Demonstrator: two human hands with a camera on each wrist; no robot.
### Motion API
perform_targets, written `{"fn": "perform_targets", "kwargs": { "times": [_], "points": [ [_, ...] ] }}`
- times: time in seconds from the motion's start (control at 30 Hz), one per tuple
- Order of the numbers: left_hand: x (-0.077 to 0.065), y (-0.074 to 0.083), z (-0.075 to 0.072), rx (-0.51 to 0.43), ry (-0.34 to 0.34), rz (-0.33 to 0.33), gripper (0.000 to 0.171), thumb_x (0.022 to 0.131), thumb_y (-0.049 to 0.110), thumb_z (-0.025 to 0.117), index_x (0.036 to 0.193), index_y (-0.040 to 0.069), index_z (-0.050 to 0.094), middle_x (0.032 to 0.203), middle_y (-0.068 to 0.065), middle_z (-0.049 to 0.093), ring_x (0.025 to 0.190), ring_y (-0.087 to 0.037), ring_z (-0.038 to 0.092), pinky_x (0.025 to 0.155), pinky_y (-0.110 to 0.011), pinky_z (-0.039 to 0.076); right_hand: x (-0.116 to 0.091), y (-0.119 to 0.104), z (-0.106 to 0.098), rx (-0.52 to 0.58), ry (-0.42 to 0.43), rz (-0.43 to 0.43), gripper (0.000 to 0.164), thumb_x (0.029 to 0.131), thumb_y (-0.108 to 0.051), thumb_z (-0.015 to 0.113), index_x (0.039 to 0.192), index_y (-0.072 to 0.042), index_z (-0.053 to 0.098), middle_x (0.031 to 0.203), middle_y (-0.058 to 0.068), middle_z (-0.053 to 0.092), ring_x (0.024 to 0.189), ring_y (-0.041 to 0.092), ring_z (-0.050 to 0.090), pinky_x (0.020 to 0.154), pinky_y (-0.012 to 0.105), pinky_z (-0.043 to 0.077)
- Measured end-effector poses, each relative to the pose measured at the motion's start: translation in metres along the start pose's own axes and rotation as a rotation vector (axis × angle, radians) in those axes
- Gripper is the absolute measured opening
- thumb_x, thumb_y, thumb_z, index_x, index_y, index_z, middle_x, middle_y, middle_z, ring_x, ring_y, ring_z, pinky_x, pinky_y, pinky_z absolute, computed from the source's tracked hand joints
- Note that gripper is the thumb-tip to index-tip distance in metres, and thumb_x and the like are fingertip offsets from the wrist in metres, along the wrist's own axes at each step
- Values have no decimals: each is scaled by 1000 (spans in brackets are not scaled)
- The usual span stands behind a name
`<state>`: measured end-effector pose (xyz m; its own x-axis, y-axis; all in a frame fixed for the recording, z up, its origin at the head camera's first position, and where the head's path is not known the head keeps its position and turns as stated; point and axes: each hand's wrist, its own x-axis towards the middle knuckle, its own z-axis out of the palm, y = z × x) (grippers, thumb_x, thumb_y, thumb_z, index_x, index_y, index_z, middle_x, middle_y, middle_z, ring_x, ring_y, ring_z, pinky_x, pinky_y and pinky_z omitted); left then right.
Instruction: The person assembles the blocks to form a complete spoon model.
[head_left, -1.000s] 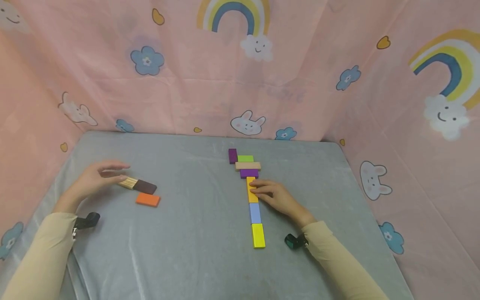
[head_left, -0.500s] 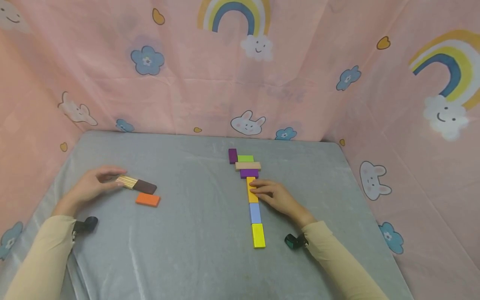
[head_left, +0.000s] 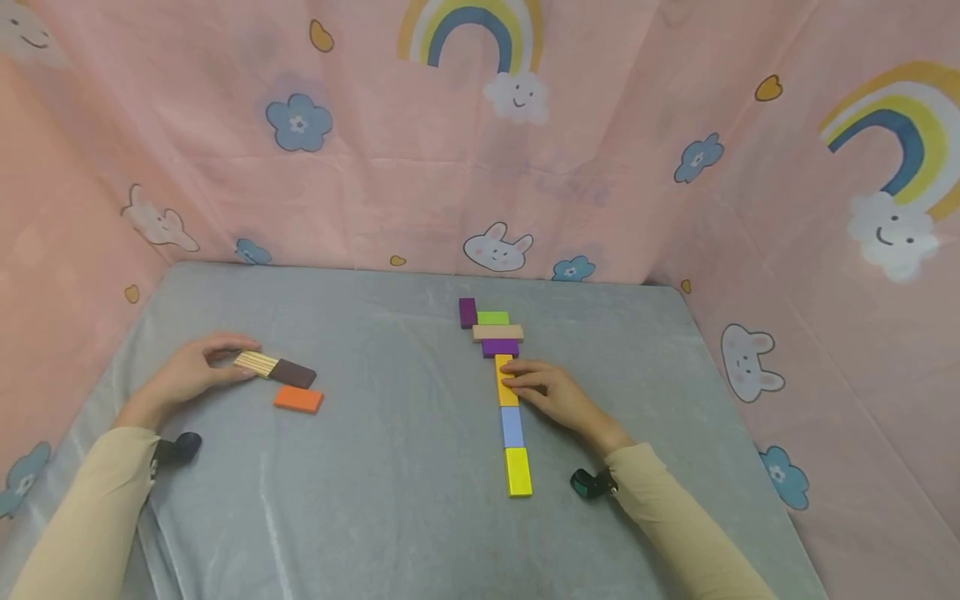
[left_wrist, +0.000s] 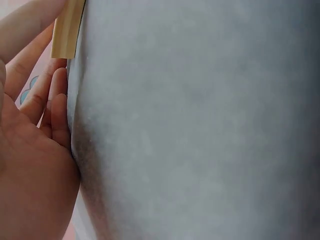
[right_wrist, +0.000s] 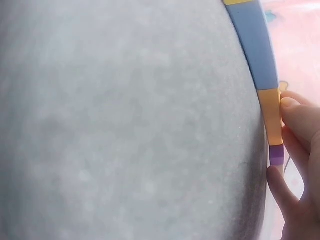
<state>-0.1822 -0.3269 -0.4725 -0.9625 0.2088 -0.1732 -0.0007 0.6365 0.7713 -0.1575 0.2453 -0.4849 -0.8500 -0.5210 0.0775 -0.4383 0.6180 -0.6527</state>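
Yellow block, near right; blue block abutting it. Orange block, left. Right hand, fingers extended, tips on amber block, beyond blue. Left hand, pinching striped block; brown block adjoining at right. Farther, right: purple block, tan block, green block, plum block.

Stripy tan block lying flat, slightly angled, butted up to dark brown block; left hand right around its outer end. Orange-yellow block sandwiched lengthwise between purple block and blue block, right hand touching it.
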Motion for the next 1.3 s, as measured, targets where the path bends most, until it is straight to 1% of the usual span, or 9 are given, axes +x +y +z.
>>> {"fn": "perform_targets", "kwargs": {
  "times": [0.2,0.47,0.9,0.97,1.1,1.17,1.2,1.23,1.3],
  "points": [
    [2,-1,-1,8,-24,9,60,82,38,80,130,9,61,144,-18,46,142,-45,30,113,-71,21,0,1,1,-4,4,-9,27,95,-14,65,120,-18,72,136,-2,64,134,24,54,114,49,42],
    [2,-2,-3,30,-47,83,51,85,24,77,130,6,61,144,-18,45,139,-47,31,112,-71,23,0,3,2,-12,13,-22,26,95,-15,65,120,-19,73,136,-3,64,133,24,55,113,49,43],
    [0,-2,-2,57,-44,104,46,88,18,73,130,4,60,144,-20,46,136,-48,33,110,-70,26,-1,4,2,-18,11,-20,27,95,-15,65,120,-19,73,136,-3,64,134,24,54,113,49,43],
    [0,-2,-2,55,-41,103,45,88,18,73,130,5,61,143,-19,46,135,-44,35,110,-70,27,-1,4,2,-17,10,-18,27,95,-15,65,120,-19,73,136,-3,64,134,24,54,113,49,43],
    [0,-3,-1,46,-19,113,45,87,18,74,128,6,62,140,-18,48,127,-9,41,110,-70,27,0,4,2,-10,11,-16,26,95,-15,65,120,-19,73,136,-3,64,134,24,54,114,48,42],
    [0,-3,-1,44,-12,113,44,87,19,74,128,6,63,139,-17,49,123,-3,39,110,-70,27,0,4,2,-6,12,-13,26,95,-15,65,119,-19,73,136,-3,64,134,24,54,114,49,42],
    [0,-2,-1,42,-10,112,44,87,18,74,127,5,63,139,-18,49,123,-3,40,110,-70,27,0,4,2,-6,11,-14,26,95,-15,65,119,-19,73,136,-3,64,134,24,54,114,49,42],
    [0,-2,-1,41,-12,109,44,87,18,74,127,5,62,139,-18,49,127,-9,41,110,-70,27,0,4,2,-7,10,-13,26,95,-14,65,120,-19,73,136,-2,64,134,24,54,114,49,42],
    [1,-2,-1,44,-15,102,45,87,17,75,127,4,62,140,-19,48,134,-28,41,110,-71,26,0,4,1,-9,8,-10,26,95,-14,65,120,-19,73,137,-2,64,135,24,54,114,49,42]
  ]
}}
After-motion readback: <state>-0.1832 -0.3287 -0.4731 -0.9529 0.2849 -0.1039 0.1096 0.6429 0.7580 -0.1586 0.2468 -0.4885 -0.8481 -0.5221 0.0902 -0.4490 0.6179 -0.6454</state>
